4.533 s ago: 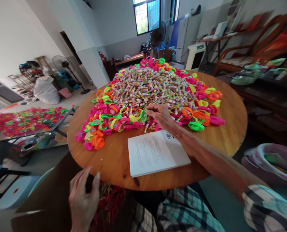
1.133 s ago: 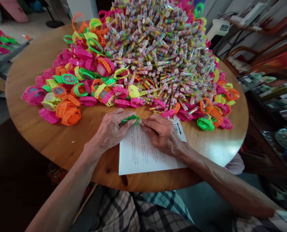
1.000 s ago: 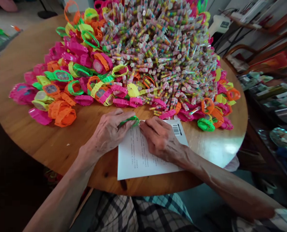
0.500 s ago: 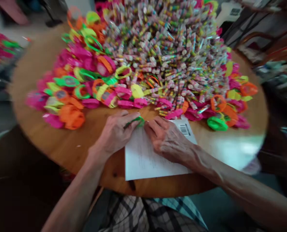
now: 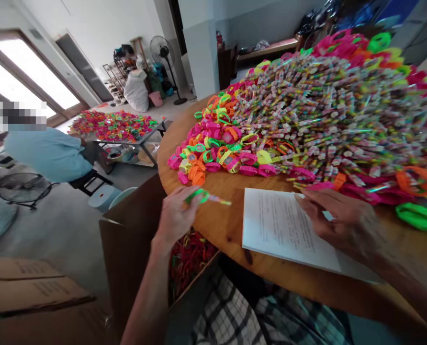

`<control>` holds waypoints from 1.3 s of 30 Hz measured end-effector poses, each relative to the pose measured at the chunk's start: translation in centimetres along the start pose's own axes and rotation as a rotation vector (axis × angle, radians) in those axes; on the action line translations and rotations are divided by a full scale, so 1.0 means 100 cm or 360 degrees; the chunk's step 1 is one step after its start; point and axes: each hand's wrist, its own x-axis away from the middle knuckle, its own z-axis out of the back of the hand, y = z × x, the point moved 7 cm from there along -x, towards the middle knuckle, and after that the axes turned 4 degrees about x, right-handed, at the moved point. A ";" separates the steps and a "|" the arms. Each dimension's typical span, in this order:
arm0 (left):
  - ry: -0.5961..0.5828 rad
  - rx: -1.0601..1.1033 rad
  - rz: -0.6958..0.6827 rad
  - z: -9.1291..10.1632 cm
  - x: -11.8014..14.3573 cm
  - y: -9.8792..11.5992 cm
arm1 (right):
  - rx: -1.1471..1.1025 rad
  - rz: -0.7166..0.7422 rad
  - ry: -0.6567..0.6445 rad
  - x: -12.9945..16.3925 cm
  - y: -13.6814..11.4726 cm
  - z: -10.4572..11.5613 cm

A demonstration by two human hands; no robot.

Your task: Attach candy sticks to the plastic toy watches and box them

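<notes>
Left hand (image 5: 175, 215) pinches a small green plastic toy watch band (image 5: 196, 195) with a thin multicoloured candy tube (image 5: 219, 201) sticking out of it to the right; thumb and fingertips close on the green loop, and the hand hovers over the near edge of the round wooden table (image 5: 228, 227). The band is a bright green ring, the tube striped in pink, yellow and pale colours; one of each is in the grip. Below this hand stands one open brown cardboard box (image 5: 134, 239), with a tangle of red and yellow pieces inside. Far off to its left a person in a light blue shirt (image 5: 46, 153) sits beside a low table covered in more coloured bands (image 5: 111, 125).

To the right of the left hand lies one white printed paper booklet (image 5: 278, 227), flat on the wood. Beyond it, farther from the person, spreads a rim of neon pink, orange, yellow and green toy watch bands (image 5: 217, 151), too many to count, and behind them one large heap of candy tubes (image 5: 328, 110), likewise uncountable.

Right hand (image 5: 337, 220) rests on the booklet's far right part, fingers loosely stretched, palm down, gripping nothing. One separate green band (image 5: 420, 216) lies just to its right.
</notes>
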 end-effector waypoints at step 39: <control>-0.0466 0.0863 0.0370 -0.143 -0.045 0.066 | -0.1090 -0.0760 -0.0160 -0.028 -0.027 -0.031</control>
